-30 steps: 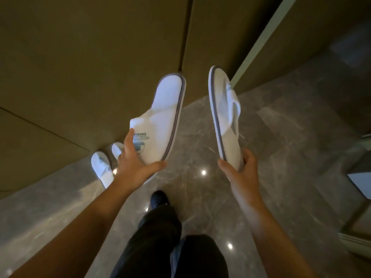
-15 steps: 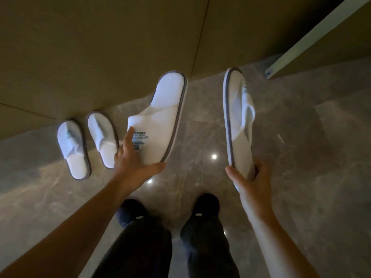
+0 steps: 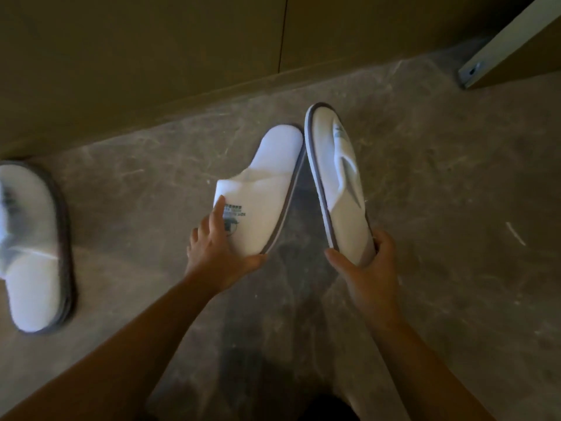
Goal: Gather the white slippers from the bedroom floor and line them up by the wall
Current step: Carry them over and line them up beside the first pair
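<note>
My left hand [image 3: 217, 252] grips the heel end of a white slipper [image 3: 267, 183] with a grey sole edge and a printed label, toe pointing toward the wall [image 3: 145, 56]. My right hand [image 3: 368, 267] holds a second white slipper [image 3: 338, 177] by its heel, tilted on its edge beside the first, their toes nearly touching. Both are low over the marble floor [image 3: 440, 192], a short way from the wall. Another white slipper [image 3: 30, 247], blurred, lies on the floor at the far left.
A brown panelled wall runs along the top with a vertical seam [image 3: 283, 31]. A pale door or panel edge with a metal fitting [image 3: 472, 71] stands at the upper right. My dark trousers [image 3: 328, 408] show at the bottom edge.
The view has dropped much closer to the floor. Both hands have lowered the slippers toward the floor near the wall and brought them closer together. Only one floor slipper remains in view at left.
</note>
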